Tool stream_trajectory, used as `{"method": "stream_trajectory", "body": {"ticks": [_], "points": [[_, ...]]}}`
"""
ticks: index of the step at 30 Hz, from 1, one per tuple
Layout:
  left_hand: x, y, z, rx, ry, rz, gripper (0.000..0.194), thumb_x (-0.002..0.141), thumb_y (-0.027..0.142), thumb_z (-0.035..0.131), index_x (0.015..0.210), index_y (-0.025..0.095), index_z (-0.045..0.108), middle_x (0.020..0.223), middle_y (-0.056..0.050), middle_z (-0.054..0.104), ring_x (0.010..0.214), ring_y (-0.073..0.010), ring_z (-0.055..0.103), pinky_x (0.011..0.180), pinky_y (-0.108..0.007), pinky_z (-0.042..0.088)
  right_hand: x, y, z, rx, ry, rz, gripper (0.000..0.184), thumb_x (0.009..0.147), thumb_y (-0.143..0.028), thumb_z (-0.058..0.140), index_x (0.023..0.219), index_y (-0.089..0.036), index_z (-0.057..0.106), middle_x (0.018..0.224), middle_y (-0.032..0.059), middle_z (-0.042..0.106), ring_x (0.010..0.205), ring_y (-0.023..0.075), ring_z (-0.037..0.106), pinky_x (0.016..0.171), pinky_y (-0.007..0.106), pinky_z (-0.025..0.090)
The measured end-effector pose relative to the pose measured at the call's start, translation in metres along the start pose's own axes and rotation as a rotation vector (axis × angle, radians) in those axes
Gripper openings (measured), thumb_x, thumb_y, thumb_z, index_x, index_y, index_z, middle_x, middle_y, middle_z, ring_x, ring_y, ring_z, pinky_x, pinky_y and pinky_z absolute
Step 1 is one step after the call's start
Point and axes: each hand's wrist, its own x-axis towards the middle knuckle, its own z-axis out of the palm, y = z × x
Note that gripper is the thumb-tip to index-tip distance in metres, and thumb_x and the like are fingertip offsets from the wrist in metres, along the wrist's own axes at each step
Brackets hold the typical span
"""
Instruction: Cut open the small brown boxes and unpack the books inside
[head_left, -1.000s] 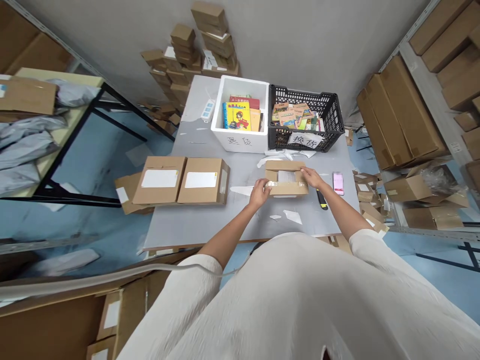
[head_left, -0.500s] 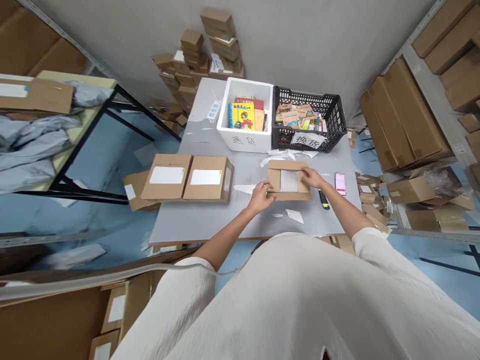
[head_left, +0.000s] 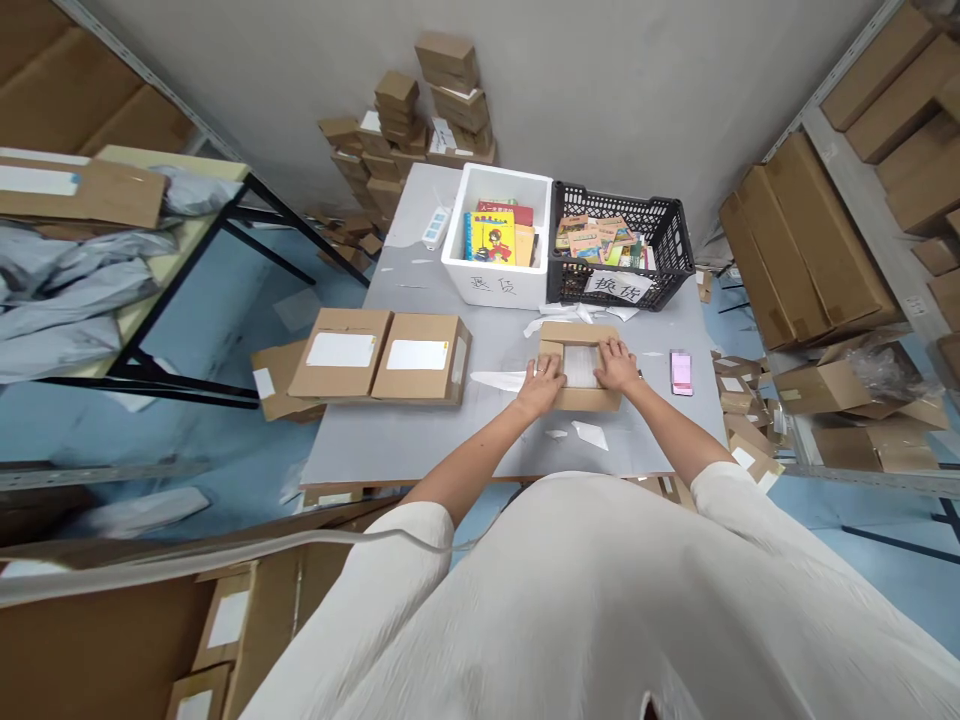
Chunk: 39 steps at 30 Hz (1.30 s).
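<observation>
A small cardboard box lies on the table in front of me with its top flaps spread, and white wrapped contents show in its middle. My left hand rests on the flap at the box's left end, fingers stretched over it. On the right-end flap lies my right hand, its fingers spread flat. The knife seen earlier beside the box is mostly hidden by my right wrist. Torn white paper scraps lie just before the box.
Two labelled cartons stand at the table's left. Behind the box are a white foam bin with books and a black plastic crate with booklets. A phone lies at right. Stacked boxes line the wall.
Both hands have moved from the flap edges onto the end flaps, which now lie lower and inward. My right forearm has come over the knife. The view has shifted slightly.
</observation>
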Motion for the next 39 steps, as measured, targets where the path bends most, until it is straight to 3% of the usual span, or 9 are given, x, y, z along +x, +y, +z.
{"method": "stream_trajectory", "body": {"ticks": [6,11,14,18,24,30,34,37,39], "points": [[-0.028,0.001,-0.004,0.044,0.151,-0.046,0.080,0.089,0.023,0.078,0.165,0.028,0.055,0.193,-0.017,0.022,0.180,-0.0398,0.015,0.144,-0.070,0.010,-0.005,-0.008,0.001,-0.008,0.036,0.019,0.092,0.105,-0.047,0.059,0.184,-0.020,0.021,0.193,0.0200,0.016,0.176,0.0428,0.016,0.135,0.064,0.032],[-0.044,-0.014,0.002,0.028,0.248,-0.287,0.089,0.094,0.047,0.080,0.170,0.014,0.048,0.192,-0.028,0.015,0.179,-0.0494,0.013,0.140,-0.077,0.010,-0.006,-0.008,0.000,0.019,0.034,0.017,0.092,0.102,-0.040,0.058,0.184,-0.019,0.021,0.193,0.0192,0.017,0.176,0.0425,0.017,0.136,0.063,0.031],[-0.038,-0.026,0.003,0.013,0.185,-0.303,0.090,0.096,0.056,0.078,0.170,0.013,0.049,0.190,-0.029,0.019,0.176,-0.0510,0.020,0.138,-0.073,0.021,-0.006,-0.008,-0.003,0.047,0.035,0.007,0.092,0.101,-0.039,0.057,0.184,-0.020,0.022,0.193,0.0179,0.019,0.176,0.0432,0.018,0.136,0.063,0.031],[-0.010,-0.038,-0.008,-0.034,0.017,-0.121,0.098,0.098,0.055,0.077,0.180,0.018,0.036,0.189,-0.024,0.028,0.168,-0.0454,0.040,0.133,-0.057,0.039,-0.007,-0.004,-0.010,0.079,0.006,0.001,0.095,0.099,-0.039,0.058,0.185,-0.019,0.023,0.193,0.0157,0.021,0.176,0.0426,0.019,0.137,0.062,0.034],[0.040,-0.054,-0.029,-0.101,-0.128,-0.073,0.152,0.071,0.062,0.099,0.188,0.023,0.009,0.195,-0.022,0.000,0.171,-0.0521,0.035,0.136,-0.058,0.035,-0.010,0.015,-0.017,0.168,0.024,-0.084,0.095,0.098,-0.038,0.054,0.185,-0.015,0.023,0.191,0.0150,0.029,0.176,0.0370,0.026,0.137,0.057,0.038],[0.049,-0.066,-0.024,-0.138,-0.169,-0.058,0.157,0.068,0.069,0.099,0.188,0.023,0.008,0.194,-0.024,0.002,0.175,-0.0527,0.025,0.139,-0.059,0.028,-0.032,0.053,-0.016,0.226,0.214,-0.080,0.093,0.097,-0.028,0.046,0.185,-0.012,0.021,0.186,0.0183,0.038,0.173,0.0339,0.033,0.139,0.059,0.034],[0.045,-0.067,-0.020,-0.163,-0.170,-0.059,0.157,0.070,0.072,0.096,0.188,0.023,0.005,0.194,-0.023,0.001,0.177,-0.0528,0.017,0.138,-0.059,0.031,-0.050,0.076,-0.009,0.192,0.303,0.107,0.086,0.096,-0.029,0.052,0.180,-0.012,0.036,0.181,0.0231,0.042,0.164,0.0400,0.044,0.133,0.062,0.040],[0.045,-0.066,-0.020,-0.171,-0.176,-0.058,0.156,0.071,0.071,0.096,0.188,0.023,0.005,0.195,-0.022,0.001,0.177,-0.0522,0.018,0.137,-0.060,0.031,-0.054,0.079,-0.001,0.168,0.235,0.153,0.065,0.100,-0.029,0.053,0.162,-0.013,0.060,0.164,0.0231,0.059,0.148,0.0387,0.059,0.125,0.056,0.050],[0.046,-0.065,-0.021,-0.169,-0.174,-0.060,0.154,0.071,0.070,0.097,0.188,0.024,0.008,0.195,-0.022,0.002,0.176,-0.0517,0.021,0.138,-0.059,0.031,-0.052,0.075,0.003,0.203,0.157,0.097,0.058,0.102,-0.024,0.048,0.156,-0.016,0.066,0.154,0.0179,0.070,0.135,0.0325,0.068,0.117,0.048,0.056]]}}
